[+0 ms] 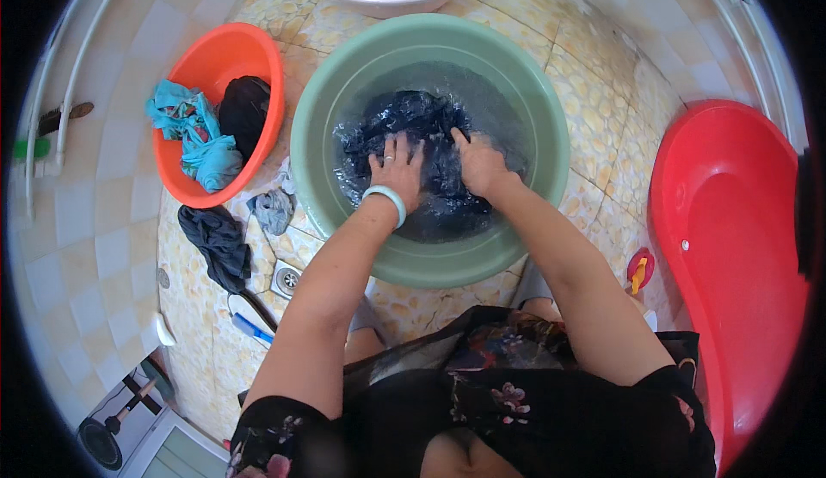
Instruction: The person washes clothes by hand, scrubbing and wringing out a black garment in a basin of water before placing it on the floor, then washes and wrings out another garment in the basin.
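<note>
Floor point(589, 147): yellow stone-patterned tile, met on the left by a pale checked wall point(112, 250).
Green basin point(430, 273): wide and round, mid-floor; its far edge comes close to a white basin point(396, 0), its left edge stands just beside an orange basin point(219, 52).
Dark cloth point(404, 112): bunched in the green basin, partly under water point(499, 91); a band of water separates it from the basin wall at the upper right.
Left hand point(397, 172): flat on the dark cloth, fingers spread apart, a pale bracelet point(385, 190) at the wrist.
Right hand point(482, 164): on the right part of the dark cloth, index finger stretched forward; the others are hidden, so I cannot tell whether they grip.
Right side: a strip of tile runs between the green basin and a long red tub point(740, 246), giving the roomier flank.
Left side: tighter; turquoise cloth point(194, 134) and black cloth point(245, 117) fill much of the orange basin, and a dark garment point(215, 241) lies below its near edge, beside grey cloth point(274, 209).
</note>
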A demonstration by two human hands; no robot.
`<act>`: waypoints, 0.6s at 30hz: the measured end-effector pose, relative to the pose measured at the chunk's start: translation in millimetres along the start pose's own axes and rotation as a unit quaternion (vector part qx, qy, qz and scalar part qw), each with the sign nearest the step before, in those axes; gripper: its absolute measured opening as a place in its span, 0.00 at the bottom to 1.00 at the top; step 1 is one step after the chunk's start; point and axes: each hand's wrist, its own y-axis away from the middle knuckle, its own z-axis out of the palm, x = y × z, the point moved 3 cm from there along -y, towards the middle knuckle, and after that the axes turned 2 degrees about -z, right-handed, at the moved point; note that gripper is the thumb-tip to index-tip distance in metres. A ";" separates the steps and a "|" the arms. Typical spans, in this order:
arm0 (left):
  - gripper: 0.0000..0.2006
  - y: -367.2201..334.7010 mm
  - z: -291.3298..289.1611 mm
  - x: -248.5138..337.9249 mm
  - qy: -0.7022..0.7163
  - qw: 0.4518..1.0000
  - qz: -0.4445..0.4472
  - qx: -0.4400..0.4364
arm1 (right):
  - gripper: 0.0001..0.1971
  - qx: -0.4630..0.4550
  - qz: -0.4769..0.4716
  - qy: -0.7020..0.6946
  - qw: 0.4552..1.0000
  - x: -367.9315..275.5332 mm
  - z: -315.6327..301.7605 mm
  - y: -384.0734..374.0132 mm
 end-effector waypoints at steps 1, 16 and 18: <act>0.38 -5.6 9.6 -2.0 -0.021 1.000 -0.010 -0.020 | 0.26 -0.001 0.002 -0.002 1.000 5.1 1.5 -1.7; 0.28 -11.1 -11.9 -38.8 0.454 0.888 -0.074 0.021 | 0.22 0.171 -0.015 -0.346 0.922 -17.2 -68.7 12.8; 0.28 25.1 -38.4 -3.8 0.724 0.595 -0.342 -0.071 | 0.19 0.216 -0.082 -0.367 0.901 -47.2 -94.1 30.0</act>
